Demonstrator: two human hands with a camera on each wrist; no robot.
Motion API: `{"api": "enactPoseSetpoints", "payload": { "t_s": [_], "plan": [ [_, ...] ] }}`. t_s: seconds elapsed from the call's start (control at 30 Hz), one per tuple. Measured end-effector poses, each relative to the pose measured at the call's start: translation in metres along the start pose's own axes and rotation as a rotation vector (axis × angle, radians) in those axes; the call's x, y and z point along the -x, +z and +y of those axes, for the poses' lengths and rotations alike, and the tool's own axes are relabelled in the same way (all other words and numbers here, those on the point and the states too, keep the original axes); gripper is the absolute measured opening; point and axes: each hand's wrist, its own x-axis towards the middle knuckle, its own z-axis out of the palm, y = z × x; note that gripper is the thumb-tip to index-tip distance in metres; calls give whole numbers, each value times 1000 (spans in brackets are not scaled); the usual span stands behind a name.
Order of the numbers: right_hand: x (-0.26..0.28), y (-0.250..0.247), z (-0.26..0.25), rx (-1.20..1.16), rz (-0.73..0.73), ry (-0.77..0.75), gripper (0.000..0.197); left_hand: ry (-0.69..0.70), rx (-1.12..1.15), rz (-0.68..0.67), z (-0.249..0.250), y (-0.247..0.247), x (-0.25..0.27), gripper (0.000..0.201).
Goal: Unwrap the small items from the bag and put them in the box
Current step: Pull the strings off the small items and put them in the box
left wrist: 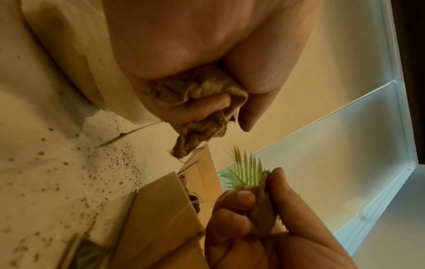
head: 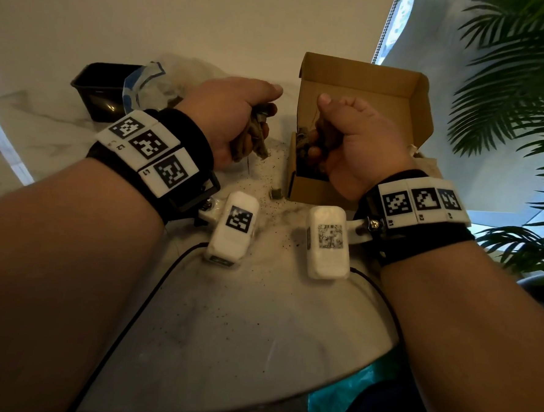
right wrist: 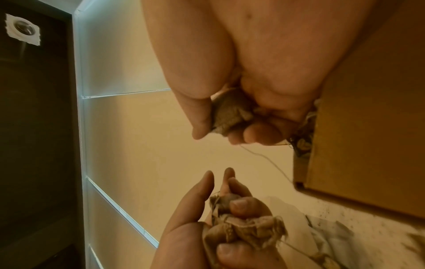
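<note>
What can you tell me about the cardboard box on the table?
The cardboard box is plain brown corrugated card, standing open on the marble table with its lid flap raised behind. Small brownish wrapped items lie inside. The right hand, gripping a brown piece, hovers over its near opening. Dark crumbs lie scattered beside it.

Bare forearms; black wrist straps (head: 187, 156), white coded tags, white camera modules (head: 234, 229), black cables.
</note>
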Motion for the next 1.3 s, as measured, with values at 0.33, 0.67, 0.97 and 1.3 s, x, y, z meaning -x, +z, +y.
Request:
{"api": "enactPoseSetpoints", "payload": {
  "t_s": [0.33, 0.67, 0.97, 1.3],
  "plan": [
    [3, 0, -4, -28, -94, -35, 7, 7, -326, -269, -1, 2, 10, 15],
    [-1, -2, -1, -54, -45, -3, 7, 141, -225, -141, -1, 5, 8, 6],
    [-3, 1, -2, 203, -233, 49, 33, 303, -165, -1, 1, 4, 3, 5],
    [3, -7, -6, -160, -142, -112, 20, 221, -518, -133, 3, 4, 9, 6]
  ]
}}
